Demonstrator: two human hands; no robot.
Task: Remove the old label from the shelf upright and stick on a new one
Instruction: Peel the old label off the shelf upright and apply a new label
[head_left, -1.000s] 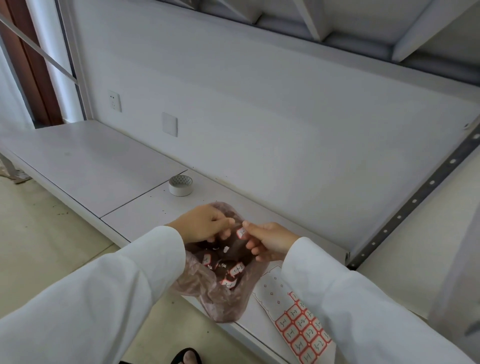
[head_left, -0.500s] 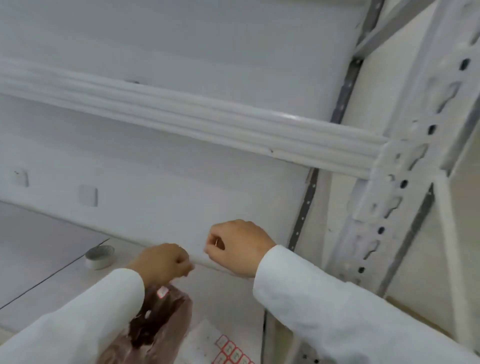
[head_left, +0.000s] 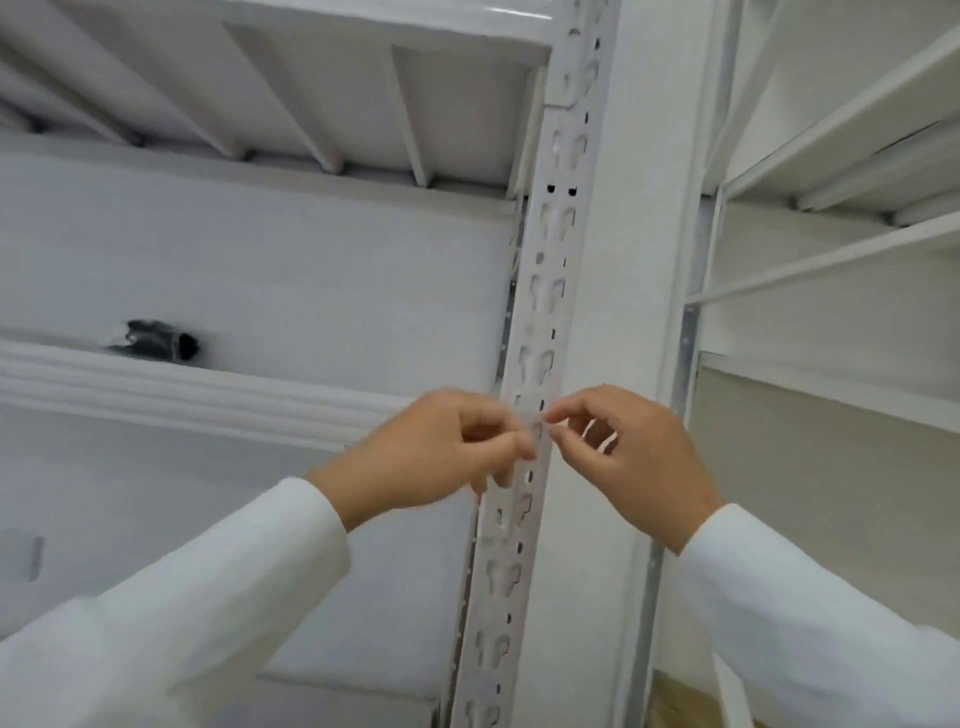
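Both hands meet in front of the white slotted shelf upright (head_left: 540, 332), which runs from 12 to 6 o'clock through the frame's centre. The left hand (head_left: 441, 457), at 9 o'clock of the upright, and the right hand (head_left: 623, 457), at 3 o'clock, each pinch thumb to forefinger; whether either grips a label cannot be told through the blur.

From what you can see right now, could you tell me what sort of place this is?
Probably a storeroom or stockroom: a slotted white shelf upright, ribbed metal shelves overhead, and another shelving bay alongside.
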